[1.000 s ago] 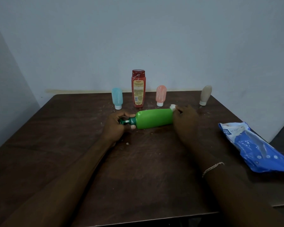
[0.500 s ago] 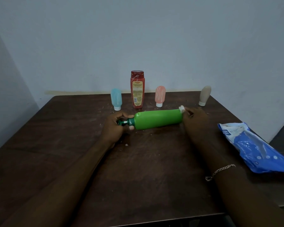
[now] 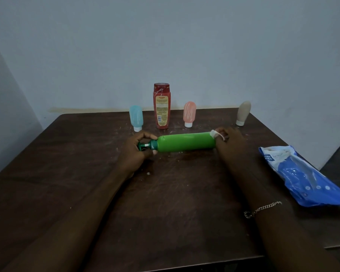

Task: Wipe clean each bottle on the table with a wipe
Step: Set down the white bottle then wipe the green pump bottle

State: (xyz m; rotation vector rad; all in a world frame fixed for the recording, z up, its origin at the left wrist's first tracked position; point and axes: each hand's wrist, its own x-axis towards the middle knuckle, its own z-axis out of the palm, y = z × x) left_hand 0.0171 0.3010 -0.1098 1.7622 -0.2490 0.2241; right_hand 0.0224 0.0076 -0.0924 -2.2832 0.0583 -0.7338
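Observation:
A green pump bottle point(image 3: 185, 143) lies on its side across the middle of the dark wooden table point(image 3: 67, 193), pump end to the left. My left hand point(image 3: 134, 152) grips its dark green pump neck. My right hand point(image 3: 231, 144) is at the bottle's base, fingers closed on a small white wipe point(image 3: 217, 134) pressed to that end. Behind stand a blue tube point(image 3: 136, 118), a tall red bottle point(image 3: 161, 106), a pink tube point(image 3: 189, 114) and a beige tube point(image 3: 243, 113), all upright.
A blue and white wipes packet point(image 3: 302, 176) lies at the table's right edge. White crumbs and smears dot the tabletop near the bottles. A pale wall rises directly behind the table's far edge.
My right hand slid the wipe rightward along the green bottle to its base, uncovering more of the body. My left hand stayed on the pump neck.

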